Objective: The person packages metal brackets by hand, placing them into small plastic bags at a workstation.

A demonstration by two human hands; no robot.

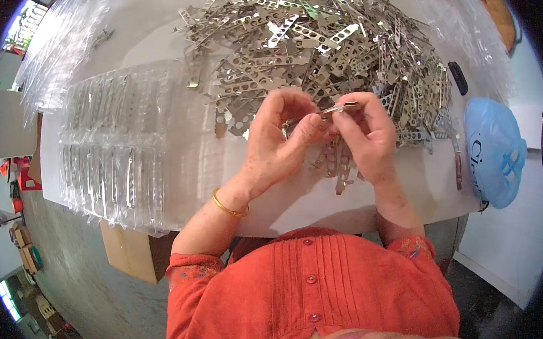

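Between my two hands is a thin, shiny metal strip (340, 108), held above the near edge of a large heap of perforated metal parts (332, 47). My left hand (286, 128) pinches its left end between thumb and fingers. The right end is gripped by my right hand (366, 129), fingertips closed on it. Part of the strip is hidden behind my fingers. Just below my hands, several loose perforated metal pieces (336, 162) lie on the white tabletop (274, 206).
At left lies a clear plastic tray (111, 142) with metal strips in rows. Clear plastic bags (59, 46) are piled behind it. On the right are a blue plastic bag (495, 152), a black object (458, 78) and a narrow knife-like tool (457, 161). A cardboard box (127, 253) stands below the table.
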